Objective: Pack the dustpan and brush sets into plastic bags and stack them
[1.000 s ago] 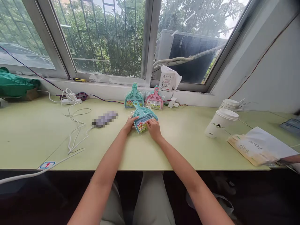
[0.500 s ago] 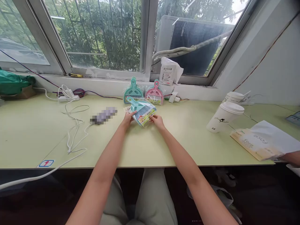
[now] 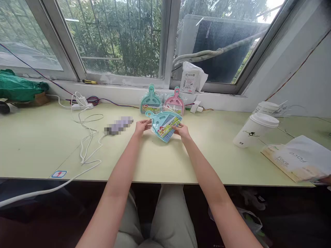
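Just above the table I hold a turquoise dustpan and brush set (image 3: 164, 126), in clear wrapping with a yellow-green label, its handle pointing to the upper left. My right hand (image 3: 182, 131) pinches its right edge, thumb over the front. My left hand (image 3: 141, 127) is closed at the left edge below the handle, where the clear wrapping is; part of its fingertips is hard to make out. Close behind, a turquoise stack of dustpan sets (image 3: 151, 100) and a pink dustpan set (image 3: 175, 100) lean upright against the wall under the window.
White cables (image 3: 86, 137) and a blurred-out object (image 3: 119, 125) lie to the left. Two white cups, the nearer cup (image 3: 252, 131) in front, and a tissue pack (image 3: 297, 160) stand at right. A paper packet (image 3: 190, 79) and a yellow cutter (image 3: 89, 82) rest on the sill.
The dustpan set has turned clockwise, so its front faces me more. My left hand has shifted off its front to its left edge. The view has swung slightly left.
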A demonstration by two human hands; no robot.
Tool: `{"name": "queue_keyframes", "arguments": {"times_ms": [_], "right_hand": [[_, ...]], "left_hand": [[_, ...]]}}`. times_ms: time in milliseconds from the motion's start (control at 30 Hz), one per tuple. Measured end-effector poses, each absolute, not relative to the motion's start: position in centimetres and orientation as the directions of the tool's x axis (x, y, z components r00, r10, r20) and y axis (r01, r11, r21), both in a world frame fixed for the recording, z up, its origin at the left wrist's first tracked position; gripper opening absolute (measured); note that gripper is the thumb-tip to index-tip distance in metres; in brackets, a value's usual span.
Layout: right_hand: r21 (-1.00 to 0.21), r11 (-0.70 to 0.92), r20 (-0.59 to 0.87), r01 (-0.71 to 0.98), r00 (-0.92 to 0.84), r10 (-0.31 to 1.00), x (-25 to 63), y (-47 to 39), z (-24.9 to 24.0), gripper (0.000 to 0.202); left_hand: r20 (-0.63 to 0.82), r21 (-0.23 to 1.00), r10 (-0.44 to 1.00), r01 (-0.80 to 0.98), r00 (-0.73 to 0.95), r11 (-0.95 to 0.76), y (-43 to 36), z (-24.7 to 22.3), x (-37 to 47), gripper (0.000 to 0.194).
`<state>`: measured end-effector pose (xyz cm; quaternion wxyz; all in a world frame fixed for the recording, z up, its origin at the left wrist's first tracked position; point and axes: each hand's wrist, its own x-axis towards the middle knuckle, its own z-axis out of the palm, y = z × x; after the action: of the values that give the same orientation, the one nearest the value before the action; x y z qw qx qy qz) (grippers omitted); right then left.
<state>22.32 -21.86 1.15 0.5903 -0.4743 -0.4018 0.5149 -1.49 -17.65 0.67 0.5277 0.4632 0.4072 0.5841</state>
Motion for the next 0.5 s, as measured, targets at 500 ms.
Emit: {"name": "queue_keyframes", "arguments": {"times_ms": [500], "right_hand": [[-0.89, -0.005, -0.175, -0.457, 0.33, 0.928, 26.0, -21.1, 0.7, 0.02]], "left_hand": [[0.3, 0.951, 0.337, 0.25, -0.892, -0.184, -18.0, 2.0, -11.0, 0.052]]}}
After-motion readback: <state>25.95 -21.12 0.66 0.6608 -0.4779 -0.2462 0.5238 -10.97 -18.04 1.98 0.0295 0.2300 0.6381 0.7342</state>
